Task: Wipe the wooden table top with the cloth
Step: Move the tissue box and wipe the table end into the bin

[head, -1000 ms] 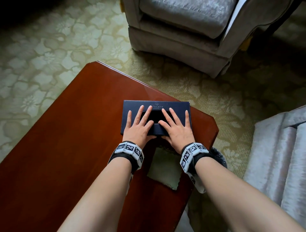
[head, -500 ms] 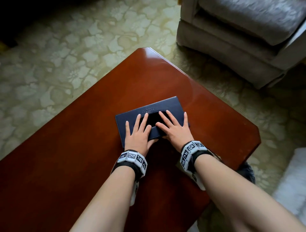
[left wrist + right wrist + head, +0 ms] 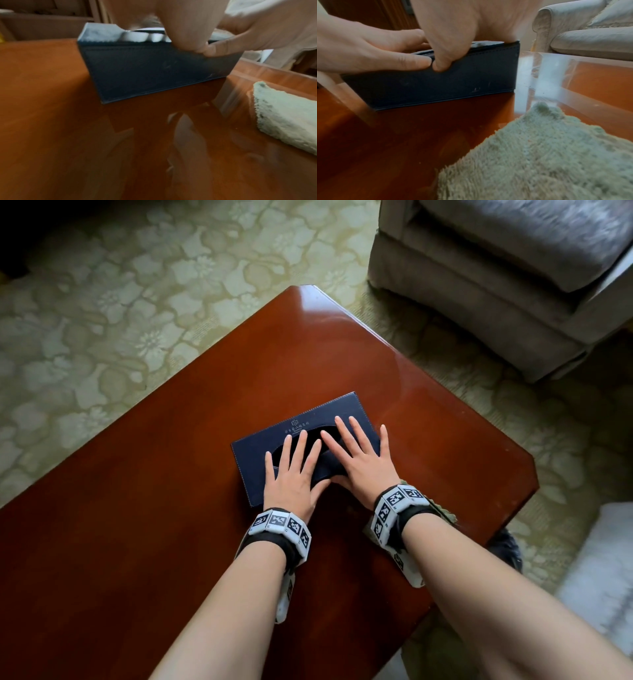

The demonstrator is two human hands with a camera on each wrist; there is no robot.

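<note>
Evidently clearing comes first; wiping has not begun.
The left hand and right hand lay straight fingers flat atop a dark navy leather tissue box, thumbs pressing its near wall; it apparently rests on the red-brown wooden table top. Behind the right fingers lies the pale green fluffy cloth, unheld; next, one hand must fetch it. One box, one cloth, two hands.

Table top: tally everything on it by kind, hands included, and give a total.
Tissue box, dark blue: 1
Cloth, pale green: 1
Hands: 2, left hand and right hand, both laid on the box
Total: 4
</note>
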